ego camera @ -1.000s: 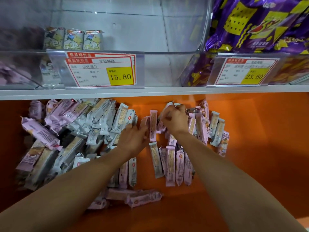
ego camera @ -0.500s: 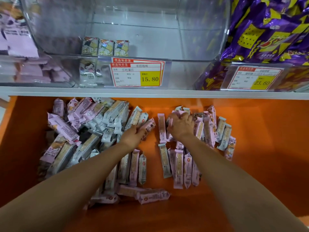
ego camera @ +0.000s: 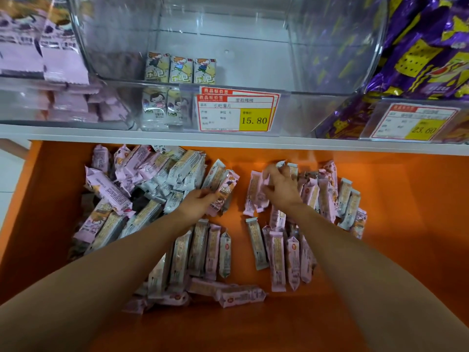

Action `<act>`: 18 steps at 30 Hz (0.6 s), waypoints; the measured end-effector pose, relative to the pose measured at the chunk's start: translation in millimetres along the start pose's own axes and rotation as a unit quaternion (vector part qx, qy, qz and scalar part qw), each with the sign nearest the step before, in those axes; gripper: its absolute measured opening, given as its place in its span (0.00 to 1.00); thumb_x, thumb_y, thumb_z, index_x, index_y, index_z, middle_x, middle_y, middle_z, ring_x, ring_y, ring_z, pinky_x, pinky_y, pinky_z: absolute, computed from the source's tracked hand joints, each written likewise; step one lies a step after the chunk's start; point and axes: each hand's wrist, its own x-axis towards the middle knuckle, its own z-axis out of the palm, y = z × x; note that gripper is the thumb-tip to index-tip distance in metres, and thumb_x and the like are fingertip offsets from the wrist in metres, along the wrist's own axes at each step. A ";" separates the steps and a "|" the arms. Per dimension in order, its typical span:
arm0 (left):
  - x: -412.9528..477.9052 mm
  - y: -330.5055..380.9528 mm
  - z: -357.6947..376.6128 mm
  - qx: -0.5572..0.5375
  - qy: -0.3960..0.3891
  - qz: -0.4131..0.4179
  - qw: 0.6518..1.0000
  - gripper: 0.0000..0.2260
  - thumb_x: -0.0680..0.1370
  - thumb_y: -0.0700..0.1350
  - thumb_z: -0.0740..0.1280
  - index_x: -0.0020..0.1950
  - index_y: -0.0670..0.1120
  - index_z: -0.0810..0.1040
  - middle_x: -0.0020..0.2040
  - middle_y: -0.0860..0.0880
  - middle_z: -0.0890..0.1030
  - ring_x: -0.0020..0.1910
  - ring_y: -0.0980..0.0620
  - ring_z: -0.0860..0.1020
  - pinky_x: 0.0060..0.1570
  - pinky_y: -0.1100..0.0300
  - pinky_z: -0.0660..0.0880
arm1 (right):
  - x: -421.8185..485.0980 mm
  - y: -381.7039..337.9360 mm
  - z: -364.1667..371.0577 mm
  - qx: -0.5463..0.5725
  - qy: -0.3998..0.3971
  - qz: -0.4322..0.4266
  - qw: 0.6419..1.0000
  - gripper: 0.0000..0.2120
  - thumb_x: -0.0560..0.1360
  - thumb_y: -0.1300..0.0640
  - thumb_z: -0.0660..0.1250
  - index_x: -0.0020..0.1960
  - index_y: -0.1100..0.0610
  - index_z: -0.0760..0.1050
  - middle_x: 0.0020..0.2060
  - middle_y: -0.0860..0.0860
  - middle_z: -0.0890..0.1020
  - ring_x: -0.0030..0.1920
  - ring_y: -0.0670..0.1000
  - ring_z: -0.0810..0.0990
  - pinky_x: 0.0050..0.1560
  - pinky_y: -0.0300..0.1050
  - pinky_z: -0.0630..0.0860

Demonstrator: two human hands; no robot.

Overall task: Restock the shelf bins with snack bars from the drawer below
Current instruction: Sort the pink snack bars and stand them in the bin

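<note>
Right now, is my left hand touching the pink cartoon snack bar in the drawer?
Touching. In the head view the left hand has its fingers curled over the pink snack bar, no gap.

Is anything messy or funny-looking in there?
Yes. In the drawer, the left snack bars are a jumbled heap pointing every way, while the right snack bars lie mostly in rows. The middle clear bin is almost bare, just a few packets. Its price tag has a second tag peeking out behind.

Bright even light, soft shadows, glare on clear bin (ego camera: 330, 47), blurred, bowed edges
</note>
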 end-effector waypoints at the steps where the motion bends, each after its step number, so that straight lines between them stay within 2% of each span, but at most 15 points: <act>1: -1.7 0.2 -1.0 0.003 -0.003 -0.002 1.000 0.16 0.82 0.47 0.63 0.67 0.41 0.75 0.46 0.48 0.82 0.43 0.53 0.79 0.58 0.51 0.75 | -0.1 -3.0 -4.7 0.059 -0.003 -0.010 0.998 0.11 0.75 0.64 0.67 0.52 0.51 0.70 0.52 0.52 0.68 0.46 0.53 0.76 0.55 0.44 0.72; 3: -5.7 1.3 -3.9 0.003 -0.006 -0.012 1.000 0.16 0.81 0.47 0.63 0.66 0.41 0.75 0.47 0.42 0.84 0.47 0.47 0.80 0.65 0.44 0.71 | -0.5 -11.6 -14.7 0.163 -0.017 -0.022 0.986 0.14 0.76 0.66 0.67 0.51 0.49 0.68 0.52 0.52 0.69 0.45 0.51 0.76 0.47 0.36 0.72; 4: -6.8 1.1 -6.2 0.000 -0.007 -0.020 1.000 0.17 0.81 0.48 0.63 0.66 0.42 0.75 0.48 0.40 0.84 0.49 0.45 0.81 0.67 0.43 0.69 | -0.9 -16.4 -18.3 0.220 -0.030 -0.021 0.975 0.14 0.76 0.67 0.66 0.52 0.50 0.67 0.51 0.52 0.70 0.47 0.51 0.77 0.47 0.36 0.73; 6: -8.2 0.0 -9.8 -0.026 -0.004 -0.032 0.999 0.21 0.77 0.52 0.66 0.66 0.42 0.75 0.46 0.39 0.85 0.51 0.42 0.82 0.66 0.42 0.70 | -5.2 -28.9 -24.1 0.335 -0.073 0.003 0.939 0.13 0.77 0.69 0.65 0.54 0.55 0.66 0.49 0.51 0.73 0.47 0.50 0.78 0.45 0.40 0.79; 8: -11.5 0.6 -13.3 -0.075 0.001 -0.051 0.996 0.29 0.68 0.56 0.69 0.64 0.41 0.75 0.45 0.39 0.85 0.51 0.40 0.82 0.63 0.41 0.73 | -12.2 -44.2 -25.6 0.398 -0.124 0.027 0.908 0.15 0.77 0.70 0.65 0.57 0.55 0.66 0.49 0.52 0.75 0.46 0.50 0.79 0.45 0.42 0.80; 9: -16.2 3.2 -13.9 -0.103 -0.005 -0.059 0.993 0.28 0.67 0.55 0.68 0.62 0.40 0.76 0.46 0.39 0.85 0.50 0.40 0.82 0.61 0.41 0.75 | -16.0 -51.1 -24.0 0.413 -0.141 0.032 0.899 0.17 0.77 0.70 0.65 0.58 0.54 0.65 0.50 0.53 0.75 0.47 0.50 0.79 0.46 0.43 0.81; 11: -31.3 11.8 -14.9 -0.137 -0.014 -0.055 0.989 0.14 0.76 0.48 0.65 0.53 0.39 0.78 0.44 0.40 0.84 0.45 0.41 0.82 0.59 0.42 0.77 | -22.9 -63.7 -18.9 0.443 -0.151 0.038 0.883 0.20 0.76 0.71 0.66 0.59 0.51 0.65 0.52 0.57 0.76 0.50 0.54 0.79 0.49 0.47 0.81; 12: -37.8 14.0 -17.0 -0.140 -0.017 -0.050 0.989 0.10 0.79 0.44 0.61 0.50 0.39 0.79 0.44 0.40 0.84 0.44 0.41 0.82 0.57 0.43 0.78 | -26.6 -69.8 -17.3 0.456 -0.147 0.039 0.877 0.22 0.76 0.71 0.66 0.61 0.50 0.64 0.54 0.59 0.75 0.52 0.56 0.79 0.51 0.49 0.81; 15: -52.9 12.8 -25.9 -0.134 -0.044 -0.016 0.990 0.11 0.81 0.40 0.58 0.54 0.40 0.79 0.47 0.41 0.85 0.46 0.42 0.83 0.51 0.48 0.80 | -35.7 -86.0 -15.8 0.470 -0.139 0.043 0.870 0.26 0.75 0.71 0.67 0.66 0.50 0.63 0.58 0.61 0.75 0.56 0.58 0.79 0.54 0.52 0.80; 18: -71.0 13.2 -36.8 -0.133 -0.031 0.017 0.990 0.08 0.82 0.40 0.59 0.57 0.41 0.76 0.48 0.50 0.82 0.46 0.48 0.82 0.43 0.55 0.82 | -47.5 -104.9 -15.4 0.473 -0.136 0.049 0.869 0.24 0.77 0.66 0.67 0.69 0.53 0.64 0.56 0.57 0.77 0.50 0.51 0.80 0.57 0.52 0.79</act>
